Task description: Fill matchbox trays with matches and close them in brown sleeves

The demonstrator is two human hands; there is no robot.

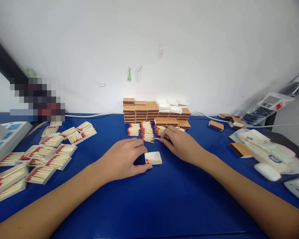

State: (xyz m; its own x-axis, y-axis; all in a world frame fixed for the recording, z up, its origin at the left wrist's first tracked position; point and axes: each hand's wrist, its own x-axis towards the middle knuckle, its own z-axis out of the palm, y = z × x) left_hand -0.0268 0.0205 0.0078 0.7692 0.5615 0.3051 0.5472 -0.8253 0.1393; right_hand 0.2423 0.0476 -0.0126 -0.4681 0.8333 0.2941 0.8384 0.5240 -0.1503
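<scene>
A white matchbox tray (153, 154) lies on the blue table with a few red-headed matches along its near side. My left hand (123, 158) curls around its left end, thumb at the near edge and index finger at the far corner. Beyond the tray, my right hand (176, 142) has thumb and index finger pinched together at a single match (156, 138). Just in front of its fingers lie heaped matches: a left pile (134, 129), a middle pile (147, 131) and a right pile (159, 130) partly covered by the hand.
Stacked matchboxes (141, 109) stand against the wall, with empty white trays (163, 105) on top. Several filled trays (57, 161) spread at left beside a power strip (8, 139). At right are loose matchboxes (216, 125), a tissue pack (271, 152), a white case (267, 171) and a bottle (269, 101).
</scene>
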